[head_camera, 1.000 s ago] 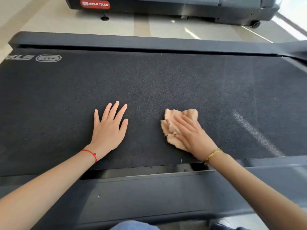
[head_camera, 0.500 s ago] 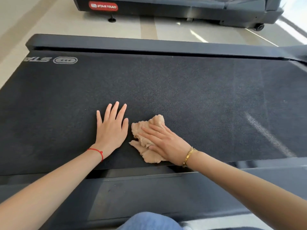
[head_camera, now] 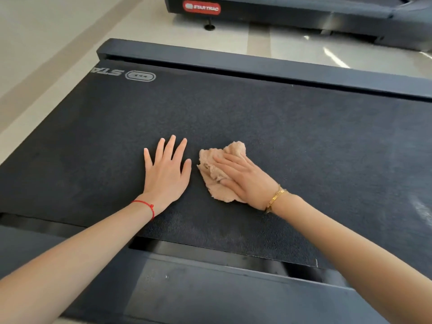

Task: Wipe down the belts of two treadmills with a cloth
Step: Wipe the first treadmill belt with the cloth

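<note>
Both hands on belt (head_camera: 280, 127): right hand (head_camera: 245, 181) presses cloth (head_camera: 215, 176), left hand (head_camera: 166, 171) flat.

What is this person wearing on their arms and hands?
Both forearms are bare, with no sleeves or gloves in view. The left hand has a thin red string bracelet at the wrist. The right hand has a slim gold bangle at its wrist. No rings are visible.

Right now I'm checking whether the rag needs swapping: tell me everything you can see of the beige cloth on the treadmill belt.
The beige fluffy terry-like cloth lies crumpled in a loose wad, flat on the dark textured treadmill belt, near its front edge. The right hand presses on it with straight fingers, covering its right part. Its edges look ragged. No stains are discernible.
</note>
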